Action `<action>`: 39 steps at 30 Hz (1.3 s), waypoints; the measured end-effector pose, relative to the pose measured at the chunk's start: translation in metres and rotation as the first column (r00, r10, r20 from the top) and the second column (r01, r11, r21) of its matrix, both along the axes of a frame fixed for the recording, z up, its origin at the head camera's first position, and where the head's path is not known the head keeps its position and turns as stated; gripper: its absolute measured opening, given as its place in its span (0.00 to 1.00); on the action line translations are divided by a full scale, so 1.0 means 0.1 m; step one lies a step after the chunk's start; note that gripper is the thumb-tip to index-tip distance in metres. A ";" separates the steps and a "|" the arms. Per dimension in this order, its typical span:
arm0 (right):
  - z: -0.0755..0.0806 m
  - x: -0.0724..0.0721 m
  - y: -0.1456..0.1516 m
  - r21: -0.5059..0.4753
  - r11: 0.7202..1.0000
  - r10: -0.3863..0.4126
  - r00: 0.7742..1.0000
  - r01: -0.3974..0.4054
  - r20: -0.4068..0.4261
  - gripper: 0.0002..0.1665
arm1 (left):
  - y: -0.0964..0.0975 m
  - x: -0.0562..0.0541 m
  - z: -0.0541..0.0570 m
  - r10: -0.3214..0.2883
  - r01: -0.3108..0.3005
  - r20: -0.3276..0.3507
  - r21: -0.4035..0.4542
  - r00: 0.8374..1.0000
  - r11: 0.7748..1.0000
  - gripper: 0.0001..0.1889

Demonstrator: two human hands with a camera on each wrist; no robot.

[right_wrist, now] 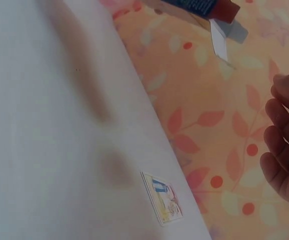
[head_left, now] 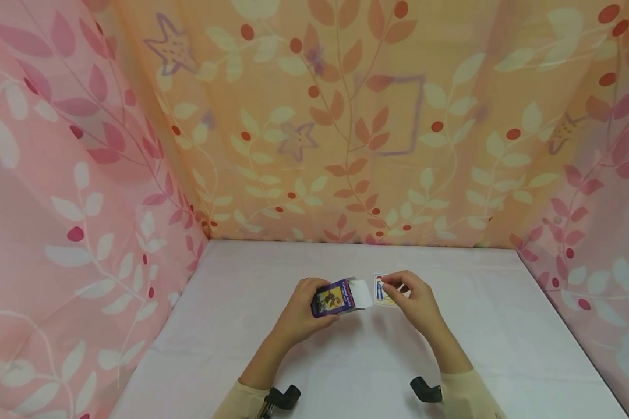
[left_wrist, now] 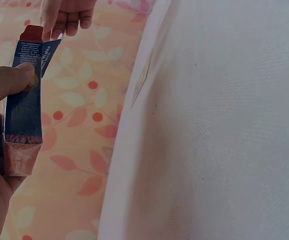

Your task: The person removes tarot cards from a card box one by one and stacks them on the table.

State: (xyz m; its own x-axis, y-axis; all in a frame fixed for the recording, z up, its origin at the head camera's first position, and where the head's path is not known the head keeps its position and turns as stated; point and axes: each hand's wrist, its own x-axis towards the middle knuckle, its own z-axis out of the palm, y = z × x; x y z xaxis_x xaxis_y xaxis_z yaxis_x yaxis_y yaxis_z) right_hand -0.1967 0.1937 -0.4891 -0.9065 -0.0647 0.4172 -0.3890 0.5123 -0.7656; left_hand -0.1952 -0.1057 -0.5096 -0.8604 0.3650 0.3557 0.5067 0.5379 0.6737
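My left hand (head_left: 299,311) grips a dark blue card box (head_left: 332,299) with a yellow picture on its front, held above the table. The box's end flap (head_left: 360,293) hangs open and shows its white inside. To the right of that flap hovers my right hand (head_left: 414,299), fingers loosely bent, nothing visible between them. In the right wrist view its fingers (right_wrist: 279,142) are apart from the box. Flat on the table lies a white-bordered picture card (right_wrist: 164,200), partly covered by the right hand in the head view; whether it is one card or a thin stack I cannot tell.
A white cloth covers the table (head_left: 272,262). Behind it hangs an orange leaf-patterned curtain (head_left: 293,174), with pink patterned curtains (head_left: 110,233) at the sides. Dark wrist mounts (head_left: 285,398) sit on both forearms.
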 end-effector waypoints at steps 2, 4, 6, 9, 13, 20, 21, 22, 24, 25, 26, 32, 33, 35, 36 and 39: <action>0.00 0.04 -0.02 -0.013 1.000 0.005 1.000 -0.005 0.000 0.09 | 0.00 0.00 0.00 0.001 -0.001 0.000 -0.001 1.000 1.000 0.38; -0.01 0.08 -0.04 -0.021 1.000 0.006 1.000 -0.006 0.004 0.09 | 0.00 0.00 0.00 0.004 -0.004 0.000 -0.003 1.000 1.000 0.38; -0.02 0.11 -0.06 -0.023 1.000 0.003 1.000 -0.002 0.014 0.09 | 0.00 0.01 0.01 0.007 -0.007 0.004 -0.006 1.000 1.000 0.38; -0.04 0.16 -0.10 -0.012 1.000 -0.005 1.000 0.005 0.015 0.08 | 0.00 0.01 0.01 0.009 -0.009 0.011 -0.010 1.000 1.000 0.38; -0.05 0.22 -0.15 -0.017 1.000 0.006 1.000 -0.006 0.011 0.08 | 0.01 0.02 0.02 0.010 -0.010 0.016 -0.007 1.000 1.000 0.38; -0.04 0.29 -0.23 -0.021 1.000 0.013 0.999 -0.012 0.041 0.07 | 0.02 0.02 0.00 0.003 -0.003 0.002 -0.007 1.000 1.000 0.39; -0.04 0.30 -0.24 -0.022 1.000 0.015 0.999 -0.014 0.042 0.07 | 0.02 0.02 0.00 0.004 -0.004 0.003 -0.005 1.000 1.000 0.39; -0.05 0.30 -0.25 -0.020 1.000 0.019 0.999 -0.018 0.036 0.07 | 0.02 0.02 0.00 0.007 -0.007 0.004 -0.005 1.000 1.000 0.39; -0.06 0.31 -0.26 -0.018 1.000 0.026 0.999 -0.025 0.028 0.07 | 0.03 0.03 0.00 0.008 -0.008 0.009 0.004 1.000 1.000 0.39; -0.07 0.31 -0.27 -0.013 1.000 0.027 0.999 -0.027 0.024 0.07 | 0.03 0.03 0.00 0.009 -0.009 0.013 0.007 1.000 1.000 0.39; -0.08 0.31 -0.28 -0.009 1.000 0.030 0.999 -0.030 0.022 0.07 | 0.04 0.03 0.00 0.009 -0.009 0.016 0.009 1.000 1.000 0.39; -0.11 0.31 -0.30 0.005 1.000 0.017 0.999 -0.017 0.048 0.06 | 0.05 0.03 -0.01 0.006 -0.006 0.016 0.008 1.000 1.000 0.39; -0.10 0.31 -0.30 0.005 1.000 0.015 0.998 -0.015 0.054 0.06 | 0.05 0.03 -0.01 0.005 -0.005 0.013 0.010 1.000 1.000 0.39; -0.10 0.31 -0.31 0.001 1.000 0.017 0.998 -0.017 0.057 0.06 | 0.05 0.02 -0.01 0.005 -0.005 0.006 0.010 1.000 1.000 0.39; -0.10 0.31 -0.31 0.003 1.000 0.018 0.998 -0.018 0.057 0.06 | 0.05 0.03 -0.01 0.004 -0.004 0.002 0.010 1.000 1.000 0.39; -0.09 0.31 -0.32 0.000 1.000 0.016 0.998 -0.016 0.067 0.07 | 0.05 0.02 -0.01 -0.005 0.006 -0.011 0.005 1.000 1.000 0.39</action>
State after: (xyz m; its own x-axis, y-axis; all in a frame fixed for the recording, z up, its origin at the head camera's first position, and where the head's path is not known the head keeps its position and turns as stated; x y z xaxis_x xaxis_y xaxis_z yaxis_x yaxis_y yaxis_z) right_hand -0.1660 0.1615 -0.4978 -0.9314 -0.0801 0.3552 -0.3449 0.5070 -0.7900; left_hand -0.1928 -0.1005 -0.5102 -0.8545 0.3681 0.3666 0.5169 0.5320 0.6706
